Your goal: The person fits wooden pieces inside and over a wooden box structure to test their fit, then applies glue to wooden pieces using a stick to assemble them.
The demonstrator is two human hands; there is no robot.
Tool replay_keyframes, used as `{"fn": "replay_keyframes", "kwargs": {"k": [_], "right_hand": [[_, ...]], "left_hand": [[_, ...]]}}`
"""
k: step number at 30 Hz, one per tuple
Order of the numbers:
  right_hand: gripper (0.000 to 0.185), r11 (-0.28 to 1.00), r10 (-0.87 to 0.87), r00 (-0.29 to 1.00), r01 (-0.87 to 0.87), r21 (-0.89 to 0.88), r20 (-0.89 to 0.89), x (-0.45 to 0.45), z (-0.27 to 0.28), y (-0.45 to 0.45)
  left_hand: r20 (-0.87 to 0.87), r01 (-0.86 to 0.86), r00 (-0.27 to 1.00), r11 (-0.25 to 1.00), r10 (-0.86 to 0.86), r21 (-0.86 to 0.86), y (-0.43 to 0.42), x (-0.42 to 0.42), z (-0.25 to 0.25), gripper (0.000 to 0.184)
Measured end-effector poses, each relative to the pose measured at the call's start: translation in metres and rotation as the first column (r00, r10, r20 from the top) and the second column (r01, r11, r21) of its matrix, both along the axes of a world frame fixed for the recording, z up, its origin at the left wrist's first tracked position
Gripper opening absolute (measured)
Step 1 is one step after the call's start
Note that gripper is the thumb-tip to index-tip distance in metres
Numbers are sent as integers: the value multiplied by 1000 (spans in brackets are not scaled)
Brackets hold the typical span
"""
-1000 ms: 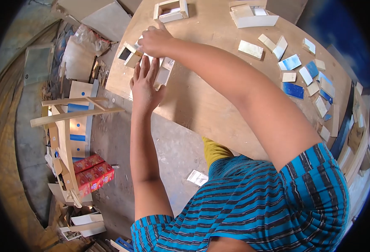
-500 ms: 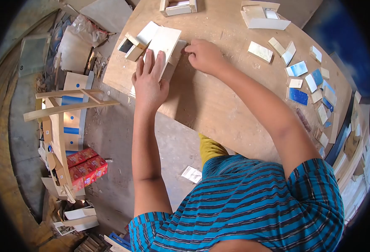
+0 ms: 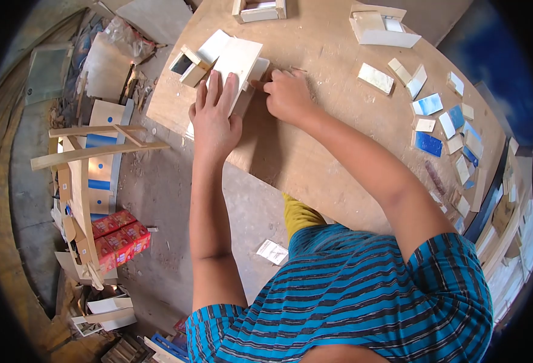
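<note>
My left hand lies with its fingers spread on a white panel, which rests tilted over other pale pieces near the table's left edge. Just right of the panel is my right hand, its fingers curled and the index fingertip at the side of the assembly. Whether it holds anything small is hidden. A small wooden box piece with a dark opening sits left of the panel, beside another white piece.
An open wooden frame and a white box part stand at the table's far side. Several white and blue blocks lie on the right. Red packages and a wooden structure are on the floor at left.
My right hand came off the pieces at left, uncovering the white panel, moved right, then shifted slightly back toward the panel's side. My left hand stays on the panel.
</note>
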State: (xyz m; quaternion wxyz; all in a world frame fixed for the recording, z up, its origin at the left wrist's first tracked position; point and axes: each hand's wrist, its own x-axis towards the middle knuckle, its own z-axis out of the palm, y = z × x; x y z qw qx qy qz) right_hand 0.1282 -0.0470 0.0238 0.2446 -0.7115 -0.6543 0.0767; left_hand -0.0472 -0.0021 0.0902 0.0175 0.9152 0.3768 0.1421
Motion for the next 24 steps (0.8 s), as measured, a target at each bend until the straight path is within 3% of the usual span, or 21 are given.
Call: {"fn": "replay_keyframes", "kwargs": {"k": [7, 10, 16, 19, 24], "right_hand": [[20, 995, -103, 957, 95, -42, -272, -12, 2, 4], [24, 985, -95, 920, 143, 100, -381, -15, 3, 6], [25, 955, -39, 953, 124, 270, -299, -15, -3, 14], [17, 941, -19, 904, 161, 299, -427, -16, -13, 17], [17, 918, 0, 891, 180, 353, -454, -16, -19, 19]], "left_hand": [[21, 3, 1000, 1000, -3, 5, 1, -1, -2, 77], [26, 2, 1000, 1000, -2, 10, 0, 0, -3, 76], [23, 1, 1000, 1000, -1, 20, 1, -1, -3, 76], [14, 1, 1000, 1000, -1, 26, 1, -1, -3, 77], [19, -1, 1000, 1000, 1, 29, 0, -1, -2, 79]]}}
